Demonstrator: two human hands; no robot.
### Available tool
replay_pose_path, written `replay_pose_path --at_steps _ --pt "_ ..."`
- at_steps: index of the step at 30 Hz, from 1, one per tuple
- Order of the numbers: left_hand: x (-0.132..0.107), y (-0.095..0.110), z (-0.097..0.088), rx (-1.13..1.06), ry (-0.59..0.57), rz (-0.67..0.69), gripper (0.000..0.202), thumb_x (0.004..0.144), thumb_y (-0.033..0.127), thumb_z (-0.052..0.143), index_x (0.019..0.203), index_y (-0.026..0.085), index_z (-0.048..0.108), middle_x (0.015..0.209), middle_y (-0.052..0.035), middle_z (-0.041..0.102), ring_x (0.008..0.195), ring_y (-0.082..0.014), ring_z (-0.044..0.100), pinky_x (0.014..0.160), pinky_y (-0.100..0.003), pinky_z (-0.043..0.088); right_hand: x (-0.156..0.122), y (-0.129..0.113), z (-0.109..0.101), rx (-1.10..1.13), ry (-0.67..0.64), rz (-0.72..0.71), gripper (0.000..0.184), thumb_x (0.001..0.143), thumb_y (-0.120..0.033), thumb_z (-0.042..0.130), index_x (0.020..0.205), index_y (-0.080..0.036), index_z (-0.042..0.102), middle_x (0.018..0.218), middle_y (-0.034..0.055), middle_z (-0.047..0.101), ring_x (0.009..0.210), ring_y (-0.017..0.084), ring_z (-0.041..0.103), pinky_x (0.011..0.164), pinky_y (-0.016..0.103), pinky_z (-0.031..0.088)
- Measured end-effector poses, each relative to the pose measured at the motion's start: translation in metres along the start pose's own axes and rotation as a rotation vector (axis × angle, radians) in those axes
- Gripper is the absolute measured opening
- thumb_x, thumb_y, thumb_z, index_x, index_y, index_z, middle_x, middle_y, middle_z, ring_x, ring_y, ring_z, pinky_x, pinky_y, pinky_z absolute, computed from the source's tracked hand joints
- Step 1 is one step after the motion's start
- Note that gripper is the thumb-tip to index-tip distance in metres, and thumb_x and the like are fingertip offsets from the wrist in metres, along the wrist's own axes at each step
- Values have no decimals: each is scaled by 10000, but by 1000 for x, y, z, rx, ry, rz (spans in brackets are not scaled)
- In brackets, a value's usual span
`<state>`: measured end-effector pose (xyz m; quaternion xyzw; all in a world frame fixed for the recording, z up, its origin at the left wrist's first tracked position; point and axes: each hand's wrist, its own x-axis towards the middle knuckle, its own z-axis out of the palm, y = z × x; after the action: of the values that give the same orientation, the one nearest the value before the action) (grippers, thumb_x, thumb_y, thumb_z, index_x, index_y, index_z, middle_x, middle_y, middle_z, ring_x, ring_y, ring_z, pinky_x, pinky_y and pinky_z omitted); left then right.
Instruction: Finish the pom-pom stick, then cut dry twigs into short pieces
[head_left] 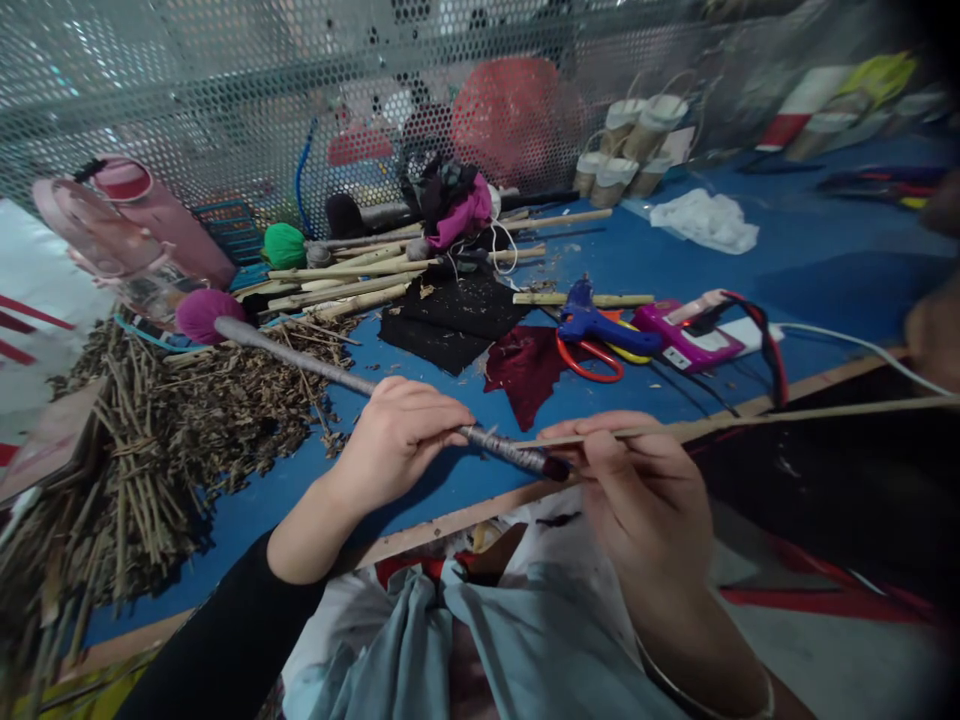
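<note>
My left hand [405, 435] is closed around a grey wrapped stick [300, 362] that runs up-left to a magenta ball end [201, 312]. The stick's dark near tip [551, 466] meets my right hand [637, 480], whose fingers pinch a thin bare bamboo rod [787, 415] stretching off to the right. Both hands hover over the near wooden edge of the blue table [750, 260].
A heap of dry twigs [150, 430] lies at left. Bamboo sticks [352, 275], black and dark red cloth pieces [480, 320], a blue glue gun [592, 322], orange-handled scissors [592, 358] and a pink tool [686, 335] lie behind. A perforated metal screen [300, 90] backs the table.
</note>
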<state>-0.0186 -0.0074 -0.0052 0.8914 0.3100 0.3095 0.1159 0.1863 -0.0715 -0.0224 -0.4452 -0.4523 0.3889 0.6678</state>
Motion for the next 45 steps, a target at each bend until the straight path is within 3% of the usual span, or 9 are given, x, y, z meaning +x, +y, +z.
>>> replay_pose_path --at_steps 3,8,13,19,25,33,37,40,45 --pt "1 1 1 -37 17 -10 139 855 288 566 901 203 667 883 -37 725 823 -161 635 793 -326 393 6 0 5 22 -23 0 146 857 -265 563 753 -219 655 840 24 640 734 169 651 639 319 551" --pt "0 1 1 -64 51 -15 133 836 299 591 873 202 674 854 -40 728 804 -169 638 779 -339 413 24 -9 -2 -152 80 -33 105 836 -299 596 779 -232 654 756 8 634 681 144 613 634 288 511" --pt "-1 1 -1 -80 68 -18 132 825 295 606 858 191 681 843 -51 729 796 -176 646 776 -342 428 28 -7 -3 -44 -191 55 107 806 -334 629 765 -237 654 713 -13 628 659 132 597 589 257 479" --pt "-2 0 -2 -89 52 -5 125 819 285 615 860 185 679 839 -45 727 795 -172 647 783 -340 430 18 -5 14 -215 -275 -114 131 852 -255 560 780 -222 665 777 13 676 764 167 638 686 299 504" --pt "-2 0 -2 -94 54 -8 129 825 283 606 870 187 678 849 -53 727 801 -179 646 783 -351 437 15 -11 13 -398 -238 -246 173 852 -200 548 736 -219 676 770 19 682 754 168 649 686 292 527" --pt "-1 0 -2 -91 83 0 134 824 293 605 865 189 678 842 -56 728 793 -178 649 773 -348 441 15 -4 15 -288 -72 -18 143 846 -289 571 767 -205 656 757 16 679 633 159 670 594 287 582" --pt "-1 0 -2 -89 80 3 131 826 292 604 868 191 675 842 -52 727 792 -176 648 778 -346 437 21 -5 10 -242 2 12 120 840 -317 577 780 -221 614 744 8 681 652 150 661 602 266 565" --pt "-2 -1 -1 -85 53 1 136 828 292 601 886 191 671 856 -49 723 810 -174 642 796 -347 429 35 -5 2 -311 -128 80 155 842 -343 555 773 -207 581 658 -5 651 516 110 579 479 219 486" --pt "-3 -3 -1 -54 14 3 150 838 295 583 910 193 667 871 -61 716 835 -175 637 805 -345 423 62 0 0 -702 -559 172 196 806 -291 558 968 -188 598 542 -45 596 464 118 522 442 215 370"
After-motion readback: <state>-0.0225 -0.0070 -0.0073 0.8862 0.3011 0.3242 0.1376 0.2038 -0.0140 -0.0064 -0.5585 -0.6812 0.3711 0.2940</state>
